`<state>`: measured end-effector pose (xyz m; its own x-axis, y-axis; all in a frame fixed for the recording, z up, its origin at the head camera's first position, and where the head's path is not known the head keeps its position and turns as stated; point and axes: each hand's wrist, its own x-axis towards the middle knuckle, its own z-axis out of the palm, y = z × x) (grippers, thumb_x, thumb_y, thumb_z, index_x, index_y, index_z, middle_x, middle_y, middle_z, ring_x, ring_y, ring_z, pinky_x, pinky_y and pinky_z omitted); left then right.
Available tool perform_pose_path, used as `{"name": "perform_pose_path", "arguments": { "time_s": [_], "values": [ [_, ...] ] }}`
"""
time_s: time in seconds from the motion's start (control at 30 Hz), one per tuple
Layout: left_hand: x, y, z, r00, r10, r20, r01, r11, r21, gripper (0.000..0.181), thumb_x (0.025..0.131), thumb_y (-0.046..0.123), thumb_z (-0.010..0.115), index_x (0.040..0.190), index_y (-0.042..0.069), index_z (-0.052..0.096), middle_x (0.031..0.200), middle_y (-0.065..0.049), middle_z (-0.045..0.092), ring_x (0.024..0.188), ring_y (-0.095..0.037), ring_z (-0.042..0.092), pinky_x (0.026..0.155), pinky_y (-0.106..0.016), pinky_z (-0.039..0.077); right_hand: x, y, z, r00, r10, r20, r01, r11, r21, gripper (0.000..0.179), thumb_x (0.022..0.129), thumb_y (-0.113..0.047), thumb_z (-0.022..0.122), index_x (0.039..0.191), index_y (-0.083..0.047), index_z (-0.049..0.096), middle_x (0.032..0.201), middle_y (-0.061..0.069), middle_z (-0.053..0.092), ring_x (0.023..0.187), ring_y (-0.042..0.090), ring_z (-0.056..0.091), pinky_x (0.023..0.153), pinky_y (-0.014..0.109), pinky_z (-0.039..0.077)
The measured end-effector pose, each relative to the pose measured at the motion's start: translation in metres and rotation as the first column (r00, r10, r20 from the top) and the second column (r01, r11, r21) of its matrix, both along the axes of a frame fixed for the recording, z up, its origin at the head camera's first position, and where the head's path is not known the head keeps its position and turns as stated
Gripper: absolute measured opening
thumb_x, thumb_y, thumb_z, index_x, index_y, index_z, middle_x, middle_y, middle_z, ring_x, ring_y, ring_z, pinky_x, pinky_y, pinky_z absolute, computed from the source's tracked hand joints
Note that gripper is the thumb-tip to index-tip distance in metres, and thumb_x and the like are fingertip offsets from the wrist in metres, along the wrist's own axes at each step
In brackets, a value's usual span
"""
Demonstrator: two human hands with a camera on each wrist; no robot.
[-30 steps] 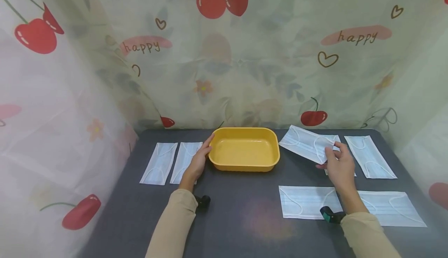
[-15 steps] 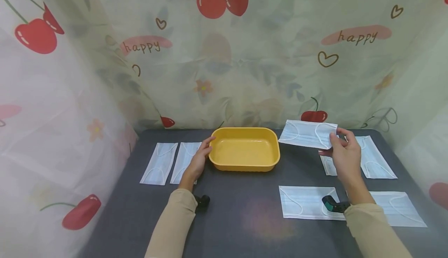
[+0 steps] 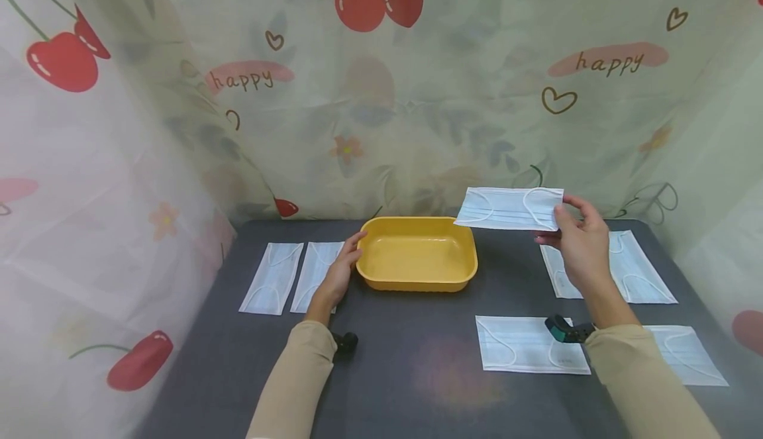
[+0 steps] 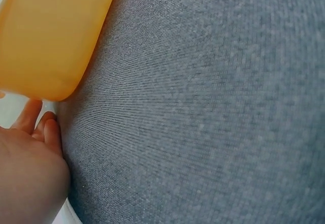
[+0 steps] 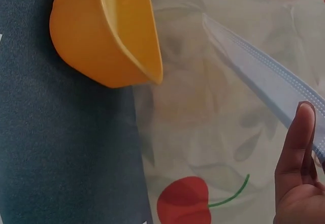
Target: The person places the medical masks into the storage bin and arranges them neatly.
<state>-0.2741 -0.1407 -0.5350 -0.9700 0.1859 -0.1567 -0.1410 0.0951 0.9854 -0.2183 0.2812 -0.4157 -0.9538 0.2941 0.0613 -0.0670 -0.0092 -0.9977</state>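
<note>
My right hand point(image 3: 581, 240) pinches a pale blue face mask point(image 3: 512, 208) by its right end, thumb in front. The mask hangs level in the air, its left corner overlapping the back right rim of a yellow plastic basin point(image 3: 417, 282) in the head view. In the right wrist view the mask point(image 5: 264, 66) is seen nearly edge-on, beside the thumb and apart from the basin point(image 5: 86, 36). My left hand point(image 3: 335, 277) touches the basin's left side with fairly straight fingers. From the left wrist, those fingers point(image 4: 31, 115) show right at the basin's wall point(image 4: 51, 41).
Two masks point(image 3: 271, 280) lie left of the basin, one partly behind the left hand. Two more point(image 3: 644, 270) lie at the right, and another two point(image 3: 530, 346) nearer the front, partly under the right forearm. A printed curtain point(image 3: 417, 128) rises behind the dark table point(image 3: 405, 359).
My right hand has lifted the mask off the table, raising it and shifting it left toward the basin; the mask has levelled out. The left hand and basin have stayed put.
</note>
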Motion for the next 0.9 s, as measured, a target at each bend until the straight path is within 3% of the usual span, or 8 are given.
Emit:
{"name": "perform_pose_path", "arguments": {
  "time_s": [0.13,0.3,0.43,0.6,0.9],
  "values": [
    [0.0,0.001,0.001,1.0,0.002,0.004,-0.002,1.0,0.01,0.049,0.107,0.024,0.033,0.156,0.028,0.039,0.171,0.0,0.022,0.159,-0.025,0.018,0.131,-0.051,0.011,-0.003,-0.008,0.006,0.999,0.045,0.005,-0.045,0.999,0.026,0.051,0.106,-0.028,0.053,0.153,-0.013,0.041,0.102,-0.006,0.066,0.068,0.008,0.074,0.065,0.018,0.059],
    [-0.001,0.001,0.001,1.0,0.005,0.003,-0.005,1.0,0.026,0.049,0.107,0.023,0.035,0.156,0.026,0.039,0.171,-0.001,0.022,0.159,-0.025,0.018,0.131,-0.05,0.011,-0.008,-0.02,0.012,0.997,0.076,0.028,-0.079,0.986,0.144,0.051,0.107,-0.029,0.05,0.154,-0.011,0.04,0.109,-0.004,0.055,0.071,0.006,0.074,0.067,0.018,0.059],
    [-0.001,0.0,0.0,1.0,0.005,0.012,-0.005,1.0,0.03,0.049,0.107,0.024,0.035,0.156,0.028,0.039,0.171,0.0,0.022,0.159,-0.025,0.019,0.131,-0.05,0.011,-0.013,-0.031,0.013,0.996,0.079,0.052,-0.09,0.963,0.254,0.053,0.107,-0.034,0.048,0.156,-0.015,0.038,0.127,0.003,0.054,0.078,0.007,0.074,0.074,0.02,0.06],
    [0.0,0.0,0.0,1.0,0.003,0.014,-0.003,0.999,0.043,0.049,0.107,0.024,0.035,0.156,0.027,0.038,0.171,-0.002,0.022,0.159,-0.026,0.02,0.131,-0.05,0.011,-0.018,-0.043,0.014,0.991,0.092,0.096,-0.117,0.949,0.292,0.055,0.106,-0.037,0.048,0.158,-0.021,0.036,0.149,0.015,0.05,0.088,0.014,0.075,0.081,0.023,0.06],
    [-0.001,0.001,0.0,1.0,-0.003,-0.004,0.003,0.997,0.079,0.051,0.107,0.02,0.034,0.157,0.022,0.036,0.171,-0.005,0.022,0.159,-0.027,0.018,0.131,-0.05,0.01,-0.03,-0.059,0.015,0.968,0.19,0.161,-0.232,0.924,0.303,0.053,0.108,-0.031,0.048,0.158,-0.021,0.036,0.137,0.02,0.057,0.091,0.021,0.076,0.079,0.021,0.06]
  ]
}}
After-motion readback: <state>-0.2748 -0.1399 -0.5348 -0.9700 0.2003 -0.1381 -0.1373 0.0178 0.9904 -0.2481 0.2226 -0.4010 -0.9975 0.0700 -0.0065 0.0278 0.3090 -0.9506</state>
